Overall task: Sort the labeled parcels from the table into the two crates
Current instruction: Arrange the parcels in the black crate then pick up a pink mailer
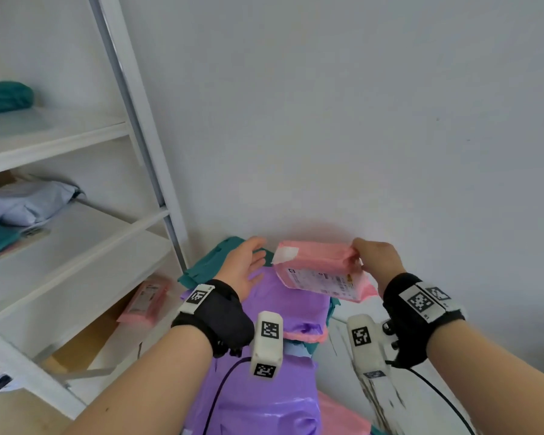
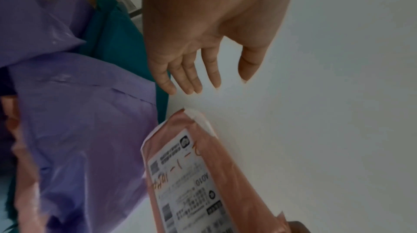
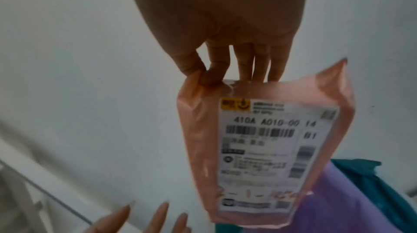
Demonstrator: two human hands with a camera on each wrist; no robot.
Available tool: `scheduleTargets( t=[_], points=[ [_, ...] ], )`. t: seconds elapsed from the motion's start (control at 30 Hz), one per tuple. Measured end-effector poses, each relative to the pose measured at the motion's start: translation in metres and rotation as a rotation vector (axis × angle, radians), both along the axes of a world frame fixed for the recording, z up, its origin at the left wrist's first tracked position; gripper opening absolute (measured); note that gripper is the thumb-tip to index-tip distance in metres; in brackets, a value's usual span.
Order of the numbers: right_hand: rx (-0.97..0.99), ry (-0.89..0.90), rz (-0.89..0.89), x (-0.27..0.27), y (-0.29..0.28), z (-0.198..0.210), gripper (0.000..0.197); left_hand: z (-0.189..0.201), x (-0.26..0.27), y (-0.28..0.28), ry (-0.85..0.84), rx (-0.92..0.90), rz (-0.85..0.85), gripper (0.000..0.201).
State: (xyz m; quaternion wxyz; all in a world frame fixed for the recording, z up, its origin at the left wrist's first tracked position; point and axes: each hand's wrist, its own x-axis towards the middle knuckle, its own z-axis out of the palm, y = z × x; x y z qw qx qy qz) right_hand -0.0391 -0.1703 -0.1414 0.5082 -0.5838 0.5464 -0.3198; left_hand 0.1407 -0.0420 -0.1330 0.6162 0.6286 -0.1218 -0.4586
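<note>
My right hand [image 1: 366, 257] pinches one end of a pink parcel [image 1: 319, 271] with a white shipping label and holds it up above the pile, near the wall. In the right wrist view the pink parcel [image 3: 264, 151] hangs from my fingers [image 3: 216, 74], label facing the camera. My left hand [image 1: 248, 265] is open with fingers straight, just left of the parcel and apart from it. The left wrist view shows the same left hand [image 2: 198, 69] above the pink parcel [image 2: 194, 179]. Purple parcels [image 1: 264, 356] and teal parcels [image 1: 211, 265] lie heaped on the table below.
A white shelf unit [image 1: 76, 246] stands at left, holding a teal parcel [image 1: 4, 97], a pale lilac parcel [image 1: 25, 204] and a pink parcel [image 1: 145, 301] low down. A bare grey wall [image 1: 358, 120] is straight ahead. A white table edge [image 1: 374, 387] shows at lower right.
</note>
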Motion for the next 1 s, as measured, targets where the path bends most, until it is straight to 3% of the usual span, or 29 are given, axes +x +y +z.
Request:
scheduleTargets(
  t=[0.27,0.33,0.43,0.57,0.7,0.8,1.0],
  points=[
    [0.208,-0.195,-0.086,-0.032,0.015,0.029,0.01,0.022,-0.015,0.004,-0.114,-0.05,-0.12,0.028],
    [0.241,-0.235,-0.08,-0.04,0.021,0.033,0.017,0.025,-0.018,0.005,-0.139,-0.052,-0.154,0.027],
    [0.267,-0.285,-0.072,-0.05,0.029,0.039,0.027,0.029,-0.025,0.004,-0.155,-0.049,-0.236,0.01],
    [0.316,-0.384,-0.089,-0.062,0.037,0.044,0.028,0.033,-0.036,0.004,-0.202,-0.08,-0.332,0.017],
    [0.369,-0.541,-0.146,-0.073,0.04,0.041,0.029,0.029,-0.041,0.005,-0.266,-0.016,-0.466,0.038],
    [0.353,-0.553,-0.205,-0.083,0.042,0.041,0.029,0.027,-0.044,0.008,-0.248,0.037,-0.527,0.039],
    [0.327,-0.516,-0.193,-0.096,0.052,0.041,0.031,0.028,-0.054,0.001,-0.125,-0.064,-0.615,0.043]
  ],
)
